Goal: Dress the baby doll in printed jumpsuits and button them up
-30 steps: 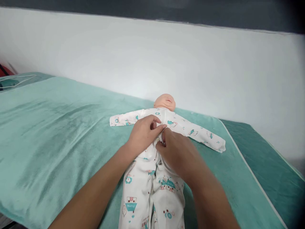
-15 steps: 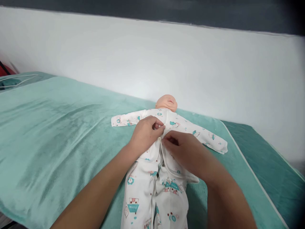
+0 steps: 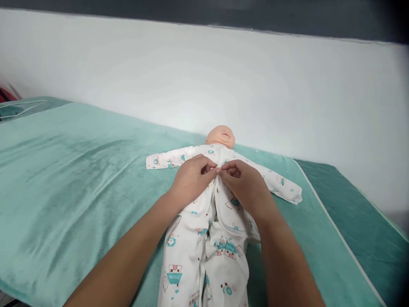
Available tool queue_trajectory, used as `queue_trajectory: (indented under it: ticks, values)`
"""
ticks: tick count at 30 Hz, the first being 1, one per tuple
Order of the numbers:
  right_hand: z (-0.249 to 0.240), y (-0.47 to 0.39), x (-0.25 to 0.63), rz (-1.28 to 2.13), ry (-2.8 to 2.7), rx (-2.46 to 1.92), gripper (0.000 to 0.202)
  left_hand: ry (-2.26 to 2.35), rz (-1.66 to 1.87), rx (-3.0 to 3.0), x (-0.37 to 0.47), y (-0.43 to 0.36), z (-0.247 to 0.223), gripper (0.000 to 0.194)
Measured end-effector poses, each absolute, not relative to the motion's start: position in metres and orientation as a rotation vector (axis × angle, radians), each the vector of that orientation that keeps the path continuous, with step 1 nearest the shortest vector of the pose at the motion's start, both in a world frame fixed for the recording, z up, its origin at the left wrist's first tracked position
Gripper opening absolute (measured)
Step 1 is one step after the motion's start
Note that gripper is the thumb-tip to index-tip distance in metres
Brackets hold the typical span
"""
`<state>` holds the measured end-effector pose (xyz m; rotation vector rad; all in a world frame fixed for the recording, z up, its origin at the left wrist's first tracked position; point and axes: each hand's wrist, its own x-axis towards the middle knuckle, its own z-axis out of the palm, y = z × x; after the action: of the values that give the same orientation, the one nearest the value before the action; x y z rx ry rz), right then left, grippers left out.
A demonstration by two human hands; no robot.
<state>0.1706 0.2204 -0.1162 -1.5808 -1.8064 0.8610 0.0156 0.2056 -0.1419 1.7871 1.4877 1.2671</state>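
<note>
Standing behind everything: a plain white wall (image 3: 191, 72). Before it, a pale green plush cloth (image 3: 79, 192), creased toward the left. On the cloth, head near its far edge: a doll with a smooth peach-coloured head (image 3: 220, 135), on its back, arms spread wide. Its clothing: matching white printed trousers (image 3: 179, 251), legs running past the lower frame edge; white jacket (image 3: 234, 219) with teal print, front parted below the chest. Left hand (image 3: 191, 177) and right hand (image 3: 247, 183) over the chest, fingers of both pinching the jacket's front edges, fingertips nearly meeting. Just below: a small pale button (image 3: 211, 185).
</note>
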Motion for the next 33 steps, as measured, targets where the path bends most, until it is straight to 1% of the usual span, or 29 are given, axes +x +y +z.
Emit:
queue_trajectory:
  ticks: [4,8,11,16,21,28,33]
  values:
    - [-0.117,0.223,0.172,0.945,-1.789,-1.528,0.013,1.492,1.278,1.760,0.018,0.207,-0.144,0.013]
    - [-0.120,0.224,0.170,0.891,-1.823,-1.510,0.014,1.567,1.257,1.690,0.021,0.209,-0.143,0.010]
    - [-0.120,0.224,0.170,0.862,-1.837,-1.494,0.017,1.535,1.278,1.712,0.020,0.209,-0.143,0.010]
    - [-0.120,0.225,0.173,0.951,-1.812,-1.438,0.017,1.391,1.361,1.786,0.015,0.208,-0.147,0.015]
    - [-0.120,0.225,0.175,1.050,-1.758,-1.389,0.018,1.359,1.404,1.815,0.013,0.206,-0.150,0.023]
    - [-0.118,0.224,0.176,1.072,-1.753,-1.360,0.018,1.314,1.324,2.013,0.009,0.203,-0.151,0.024]
    - [-0.117,0.224,0.175,1.084,-1.753,-1.369,0.019,1.333,1.357,1.904,0.010,0.202,-0.146,0.024]
